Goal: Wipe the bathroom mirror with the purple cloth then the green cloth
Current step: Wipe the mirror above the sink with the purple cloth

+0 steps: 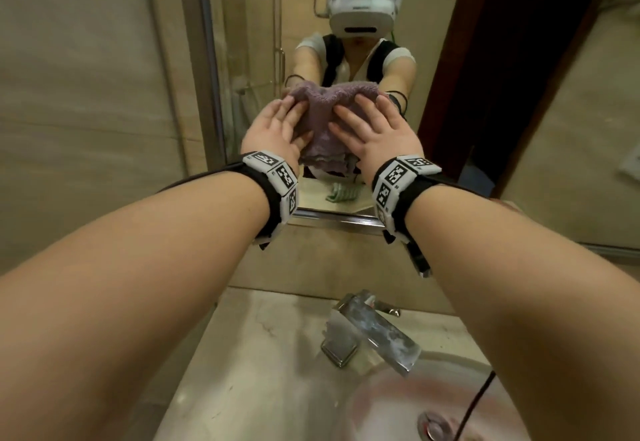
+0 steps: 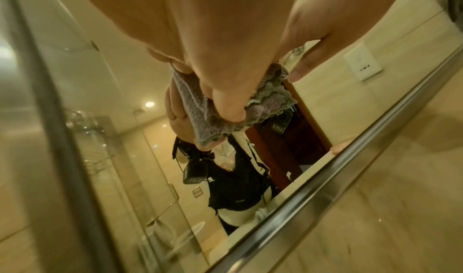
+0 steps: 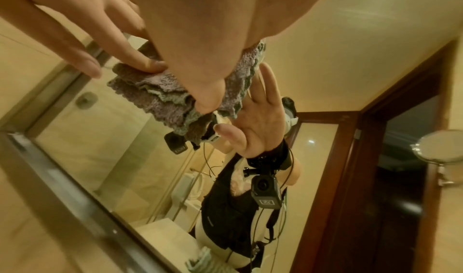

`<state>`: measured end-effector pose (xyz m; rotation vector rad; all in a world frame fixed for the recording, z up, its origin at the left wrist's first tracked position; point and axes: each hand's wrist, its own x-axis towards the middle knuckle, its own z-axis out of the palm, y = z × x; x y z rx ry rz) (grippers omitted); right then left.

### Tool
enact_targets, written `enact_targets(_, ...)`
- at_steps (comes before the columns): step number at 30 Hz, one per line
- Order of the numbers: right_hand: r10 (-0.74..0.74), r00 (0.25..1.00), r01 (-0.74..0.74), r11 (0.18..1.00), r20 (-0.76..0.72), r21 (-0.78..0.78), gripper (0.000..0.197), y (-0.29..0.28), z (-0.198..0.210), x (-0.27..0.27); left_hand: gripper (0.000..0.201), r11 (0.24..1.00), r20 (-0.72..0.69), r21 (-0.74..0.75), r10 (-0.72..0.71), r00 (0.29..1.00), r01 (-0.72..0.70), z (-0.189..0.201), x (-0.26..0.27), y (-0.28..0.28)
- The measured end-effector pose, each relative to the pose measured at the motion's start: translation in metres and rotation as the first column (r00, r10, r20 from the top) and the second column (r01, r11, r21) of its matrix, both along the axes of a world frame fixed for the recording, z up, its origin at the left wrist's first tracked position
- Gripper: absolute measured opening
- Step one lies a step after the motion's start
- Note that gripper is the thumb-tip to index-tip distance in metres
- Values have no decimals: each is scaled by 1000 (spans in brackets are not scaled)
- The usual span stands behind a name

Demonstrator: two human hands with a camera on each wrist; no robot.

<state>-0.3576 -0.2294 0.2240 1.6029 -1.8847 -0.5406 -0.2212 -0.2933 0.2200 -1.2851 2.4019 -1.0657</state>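
A crumpled purple cloth is spread against the bathroom mirror, low on the glass. My left hand presses its left side and my right hand presses its right side, both with straight, splayed fingers. The left wrist view shows my left hand with its thumb on the cloth. The right wrist view shows my right hand flat on the cloth. A green cloth appears only as a reflection, near the mirror's bottom edge.
The mirror's metal frame runs just under my wrists. Below it are a chrome faucet, a sink basin with a black cable over it, and a marble counter. A small round mirror juts out at the right.
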Motion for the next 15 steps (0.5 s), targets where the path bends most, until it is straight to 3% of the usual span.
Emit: enact_targets(15,-231,972,231,973,36,16,67,104,23,-142,59,985,62,-56,-159,985,163,25,-151,88)
